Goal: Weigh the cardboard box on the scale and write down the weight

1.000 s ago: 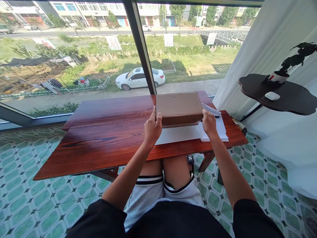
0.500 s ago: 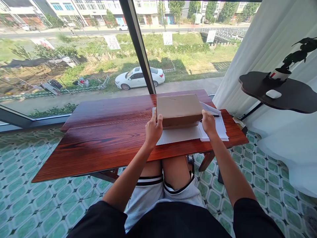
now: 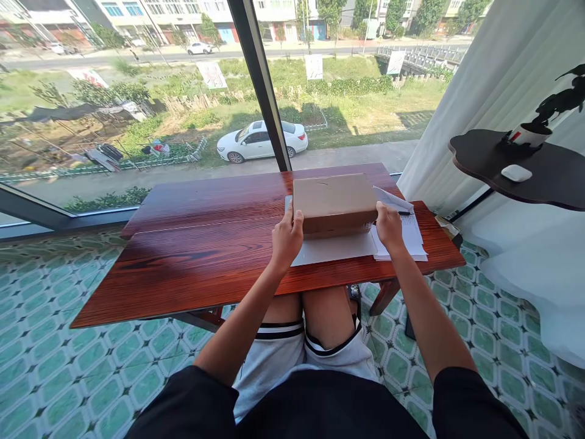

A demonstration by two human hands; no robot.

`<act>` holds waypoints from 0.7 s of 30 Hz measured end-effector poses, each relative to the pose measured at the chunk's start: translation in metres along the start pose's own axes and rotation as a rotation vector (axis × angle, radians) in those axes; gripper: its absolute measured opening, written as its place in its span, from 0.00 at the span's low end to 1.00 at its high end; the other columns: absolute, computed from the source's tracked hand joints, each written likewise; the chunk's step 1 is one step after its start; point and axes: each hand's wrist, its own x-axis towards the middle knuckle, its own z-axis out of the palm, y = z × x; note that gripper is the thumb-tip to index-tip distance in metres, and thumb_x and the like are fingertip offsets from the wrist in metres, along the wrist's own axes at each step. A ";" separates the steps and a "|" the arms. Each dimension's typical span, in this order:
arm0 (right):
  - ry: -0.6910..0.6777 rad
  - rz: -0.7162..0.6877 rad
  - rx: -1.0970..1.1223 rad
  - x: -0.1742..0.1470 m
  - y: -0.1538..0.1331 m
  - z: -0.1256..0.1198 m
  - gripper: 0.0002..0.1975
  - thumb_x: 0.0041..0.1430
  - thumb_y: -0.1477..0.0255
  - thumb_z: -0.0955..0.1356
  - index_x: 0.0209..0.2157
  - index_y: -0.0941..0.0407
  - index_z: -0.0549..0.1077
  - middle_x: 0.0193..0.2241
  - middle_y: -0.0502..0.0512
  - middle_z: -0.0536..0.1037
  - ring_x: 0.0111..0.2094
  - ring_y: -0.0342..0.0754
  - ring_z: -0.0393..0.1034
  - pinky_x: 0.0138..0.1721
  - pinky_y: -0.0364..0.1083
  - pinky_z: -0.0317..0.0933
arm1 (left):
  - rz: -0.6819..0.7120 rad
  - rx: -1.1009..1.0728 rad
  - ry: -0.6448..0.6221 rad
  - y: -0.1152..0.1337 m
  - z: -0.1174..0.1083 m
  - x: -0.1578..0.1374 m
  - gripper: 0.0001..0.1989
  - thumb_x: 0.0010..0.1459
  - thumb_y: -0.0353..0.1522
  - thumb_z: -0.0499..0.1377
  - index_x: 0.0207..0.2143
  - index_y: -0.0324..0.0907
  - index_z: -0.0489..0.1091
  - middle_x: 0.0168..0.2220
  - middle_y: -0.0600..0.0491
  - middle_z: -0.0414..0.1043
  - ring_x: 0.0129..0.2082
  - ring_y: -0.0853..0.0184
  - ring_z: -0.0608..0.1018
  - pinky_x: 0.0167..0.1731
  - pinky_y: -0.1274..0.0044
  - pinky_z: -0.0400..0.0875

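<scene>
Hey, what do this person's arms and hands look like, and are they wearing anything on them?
Both arms are bare from the short black sleeves down. The left hand and right hand are bare too: no gloves, and no watch, rings or bands show. No markings are visible on the forearms. Fingers are curled, so the nails cannot be made out.

Both bare arms are reaching forward from black short sleeves, elbows bent slightly and forearms angling inward. The left hand [image 3: 286,239] is curling with its thumb lying along the top and its fingers wrapping round to the far side, out of sight. The right hand [image 3: 389,226] is mirroring it, knuckles facing up, fingers closing in a grip. Both wrists are sitting fairly straight and level.
</scene>
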 end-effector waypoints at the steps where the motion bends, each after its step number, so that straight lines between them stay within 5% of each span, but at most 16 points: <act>1: -0.005 0.002 -0.002 0.000 0.000 0.000 0.19 0.70 0.67 0.55 0.24 0.56 0.57 0.26 0.54 0.69 0.29 0.47 0.53 0.35 0.48 0.42 | -0.008 -0.009 -0.005 0.000 0.000 0.000 0.35 0.66 0.47 0.41 0.69 0.40 0.57 0.62 0.43 0.68 0.65 0.49 0.69 0.62 0.63 0.62; 16: 0.040 -0.026 -0.050 -0.001 0.002 0.002 0.22 0.71 0.63 0.55 0.22 0.56 0.58 0.24 0.55 0.68 0.27 0.47 0.53 0.35 0.48 0.41 | -0.033 0.010 -0.099 0.000 -0.008 0.000 0.32 0.67 0.45 0.41 0.71 0.47 0.55 0.62 0.47 0.69 0.54 0.50 0.77 0.59 0.61 0.64; 18: 0.033 -0.032 -0.046 -0.001 0.004 0.002 0.22 0.70 0.62 0.54 0.23 0.56 0.59 0.24 0.55 0.68 0.27 0.47 0.54 0.35 0.49 0.43 | -0.036 0.001 -0.146 -0.004 -0.011 0.002 0.32 0.68 0.45 0.41 0.71 0.49 0.53 0.64 0.49 0.67 0.50 0.53 0.79 0.58 0.61 0.66; 21: -0.003 -0.064 0.007 0.002 0.009 0.001 0.22 0.69 0.59 0.54 0.27 0.56 0.65 0.31 0.58 0.74 0.33 0.49 0.61 0.39 0.49 0.51 | 0.002 -0.048 -0.172 -0.010 -0.017 0.005 0.31 0.68 0.46 0.41 0.70 0.51 0.56 0.67 0.52 0.62 0.56 0.56 0.76 0.57 0.64 0.69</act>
